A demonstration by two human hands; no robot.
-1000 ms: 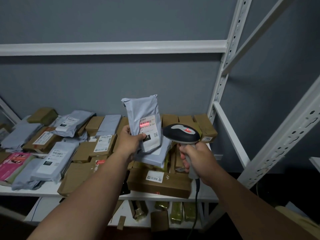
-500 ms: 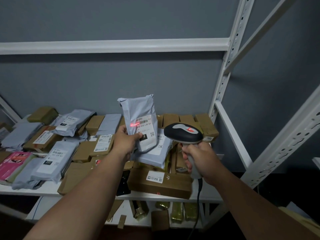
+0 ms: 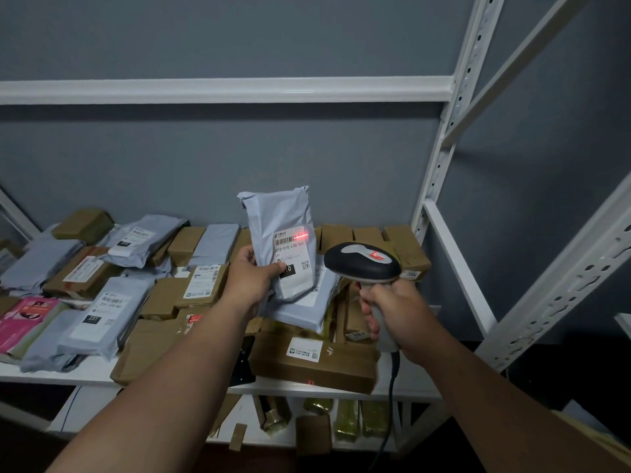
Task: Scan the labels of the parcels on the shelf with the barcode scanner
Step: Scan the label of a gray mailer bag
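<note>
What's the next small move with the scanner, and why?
Probably swing the barcode scanner slightly left: its red line lies on the right end of the barcode, not across it, on the grey parcel the left hand holds up.

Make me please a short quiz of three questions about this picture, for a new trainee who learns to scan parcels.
1. True or false: the red scan line falls on the right end of the barcode on the grey bag's label.
2. Which hand holds the scanner? A) left B) right C) neither
3. Fill in: the large code printed under the barcode reads 010-010-L30-___.

Key
1. True. The line lies across the barcode's right end and runs past the label's edge.
2. B. The right hand grips the scanner's handle; the left hand holds the grey bag upright above the shelf.
3. 551.
</note>
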